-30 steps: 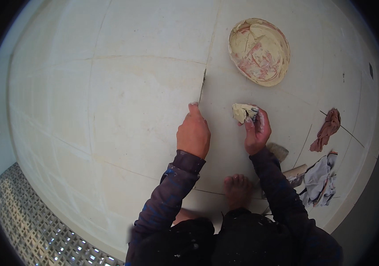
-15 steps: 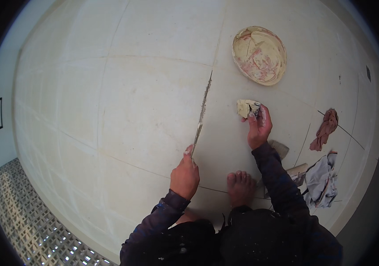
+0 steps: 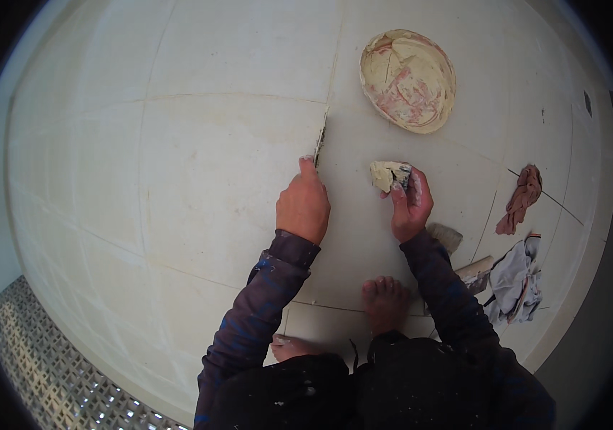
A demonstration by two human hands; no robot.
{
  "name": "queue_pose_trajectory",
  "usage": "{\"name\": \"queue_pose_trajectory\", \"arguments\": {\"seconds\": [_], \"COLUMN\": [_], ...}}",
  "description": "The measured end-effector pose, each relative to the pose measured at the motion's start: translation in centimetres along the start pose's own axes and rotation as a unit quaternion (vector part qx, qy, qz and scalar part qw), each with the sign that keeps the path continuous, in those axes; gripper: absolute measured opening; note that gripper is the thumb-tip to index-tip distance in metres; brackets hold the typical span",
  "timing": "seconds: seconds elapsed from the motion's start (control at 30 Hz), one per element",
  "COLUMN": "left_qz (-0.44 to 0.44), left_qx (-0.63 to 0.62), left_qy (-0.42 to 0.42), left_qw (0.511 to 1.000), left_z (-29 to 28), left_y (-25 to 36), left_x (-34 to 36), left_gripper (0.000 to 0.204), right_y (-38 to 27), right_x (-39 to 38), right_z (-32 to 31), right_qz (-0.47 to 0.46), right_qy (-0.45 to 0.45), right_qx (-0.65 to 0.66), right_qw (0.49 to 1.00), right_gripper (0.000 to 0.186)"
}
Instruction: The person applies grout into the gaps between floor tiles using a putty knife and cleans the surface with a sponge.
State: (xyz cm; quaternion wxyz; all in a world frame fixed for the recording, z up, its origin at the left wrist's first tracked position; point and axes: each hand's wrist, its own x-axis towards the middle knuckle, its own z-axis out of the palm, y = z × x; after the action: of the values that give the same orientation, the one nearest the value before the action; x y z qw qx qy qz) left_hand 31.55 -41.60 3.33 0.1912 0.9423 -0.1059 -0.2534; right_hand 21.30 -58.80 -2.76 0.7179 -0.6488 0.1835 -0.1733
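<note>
My left hand (image 3: 302,208) is closed with its forefinger reaching along a dark joint (image 3: 323,126) between pale floor tiles (image 3: 227,150); whatever it may hold is hidden. My right hand (image 3: 411,209) grips a small piece piled with cream paste (image 3: 388,175), held just right of that joint; what lies under the paste is unclear. Beyond both hands sits a round shallow container (image 3: 408,79) smeared inside with cream and reddish paste.
At the right lie a crumpled brown cloth (image 3: 518,201), a brush (image 3: 445,236), a flat tool (image 3: 476,276) and a pale rag (image 3: 511,279). My bare foot (image 3: 385,304) is below my hands. A perforated lattice (image 3: 48,358) runs along the lower left beside a raised edge.
My left hand drew back along the joint toward me half a second ago and has since moved forward again. My right hand still holds the paste-covered piece in much the same place.
</note>
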Motion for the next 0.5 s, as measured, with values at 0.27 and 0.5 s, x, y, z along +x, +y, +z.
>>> {"name": "queue_pose_trajectory", "arguments": {"seconds": [0.27,0.5], "left_qz": [0.002,-0.017], "left_qx": [-0.002,-0.01], "left_qy": [-0.034,-0.045], "left_qw": [0.999,0.999], "left_z": [0.9,2.1], "left_y": [-4.6,-7.9], "left_x": [-9.3,-17.4], "left_gripper": [0.044,0.042], "right_y": [0.0,0.2], "right_x": [0.0,0.4], "right_z": [0.2,0.3], "right_qz": [-0.009,-0.028], "right_qy": [0.015,0.036], "right_qx": [-0.013,-0.003], "right_qw": [1.0,0.999], "right_gripper": [0.033,0.031]}}
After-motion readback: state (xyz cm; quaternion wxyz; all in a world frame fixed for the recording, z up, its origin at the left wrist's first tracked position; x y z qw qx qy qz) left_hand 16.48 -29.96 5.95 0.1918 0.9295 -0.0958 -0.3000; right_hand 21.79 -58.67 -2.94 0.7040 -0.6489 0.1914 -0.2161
